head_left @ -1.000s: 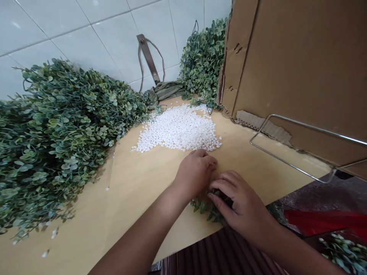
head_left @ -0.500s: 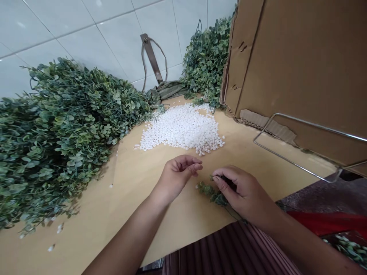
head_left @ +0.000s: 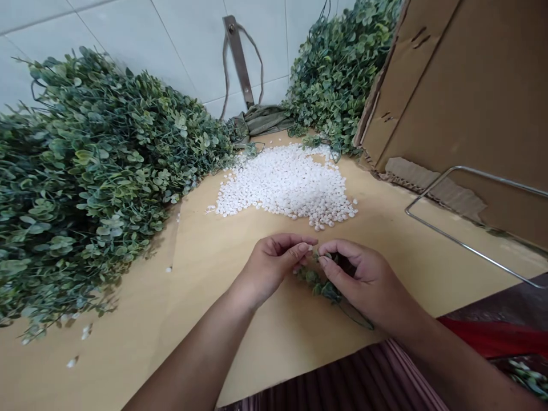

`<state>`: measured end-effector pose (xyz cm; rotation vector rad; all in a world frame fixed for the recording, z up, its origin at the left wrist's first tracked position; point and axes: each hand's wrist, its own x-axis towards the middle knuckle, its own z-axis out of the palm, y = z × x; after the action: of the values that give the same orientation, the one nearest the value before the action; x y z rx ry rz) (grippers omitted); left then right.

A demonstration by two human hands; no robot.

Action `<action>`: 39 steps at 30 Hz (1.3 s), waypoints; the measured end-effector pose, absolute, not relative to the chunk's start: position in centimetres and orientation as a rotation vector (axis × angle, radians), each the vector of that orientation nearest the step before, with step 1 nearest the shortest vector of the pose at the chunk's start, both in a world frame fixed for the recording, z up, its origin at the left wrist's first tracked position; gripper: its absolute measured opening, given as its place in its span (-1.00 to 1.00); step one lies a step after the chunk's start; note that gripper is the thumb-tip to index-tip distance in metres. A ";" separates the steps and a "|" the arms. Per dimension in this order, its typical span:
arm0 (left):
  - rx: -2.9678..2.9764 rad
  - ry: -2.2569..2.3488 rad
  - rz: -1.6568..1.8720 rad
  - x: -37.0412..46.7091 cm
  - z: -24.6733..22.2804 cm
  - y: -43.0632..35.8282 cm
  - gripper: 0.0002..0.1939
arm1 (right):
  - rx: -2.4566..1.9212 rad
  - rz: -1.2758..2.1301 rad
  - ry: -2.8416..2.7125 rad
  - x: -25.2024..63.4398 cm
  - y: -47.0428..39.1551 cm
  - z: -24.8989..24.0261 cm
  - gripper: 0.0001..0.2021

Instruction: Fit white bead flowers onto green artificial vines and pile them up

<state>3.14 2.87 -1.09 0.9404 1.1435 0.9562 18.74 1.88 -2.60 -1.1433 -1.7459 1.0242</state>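
Note:
My left hand point(head_left: 280, 260) is closed in a pinch, with a small white bead-like piece point(head_left: 310, 248) at its fingertips. Close by on the right, my right hand point(head_left: 353, 265) pinches a sprig of artificial greenery point(head_left: 319, 282). Its leafy part hangs below the fingers and a thin stem runs back toward my wrist. The two sets of fingertips nearly meet; whether the white piece touches the sprig I cannot tell. Just beyond my hands lies a spread pile of small white pieces point(head_left: 282, 182) on the tan board surface point(head_left: 265, 354).
A large heap of artificial greenery point(head_left: 107, 165) covers the left side, another bunch point(head_left: 342, 80) stands at the back. On the right rises a cardboard box point(head_left: 479, 97) with a metal wire frame point(head_left: 454, 237) before it. A dark cloth with a strap point(head_left: 265, 119) lies by the tiled wall.
My left fingertips have come right up to my right ones, and a white piece now shows in the left pinch. The camera view has shifted slightly.

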 end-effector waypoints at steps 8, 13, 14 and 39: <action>0.909 1.149 0.961 3.2 -1.0 2.9 -0.84 | -1.170 0.970 -1.700 18.7 2.1 -2.3 -0.88; 0.881 1.107 0.982 3.3 -1.0 2.8 -0.87 | -1.211 0.899 -1.722 18.9 1.9 -2.6 -0.89; 0.874 1.100 0.988 3.4 -1.0 2.8 -0.86 | -1.213 0.889 -1.724 18.9 1.8 -2.6 -0.89; 0.868 1.126 0.995 3.7 -1.1 2.9 -0.83 | -1.208 0.575 -1.769 18.9 1.5 -2.7 -0.91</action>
<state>3.66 2.86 -1.13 0.8679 1.1261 0.9951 18.86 1.55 -2.72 -1.2081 -1.7693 0.5753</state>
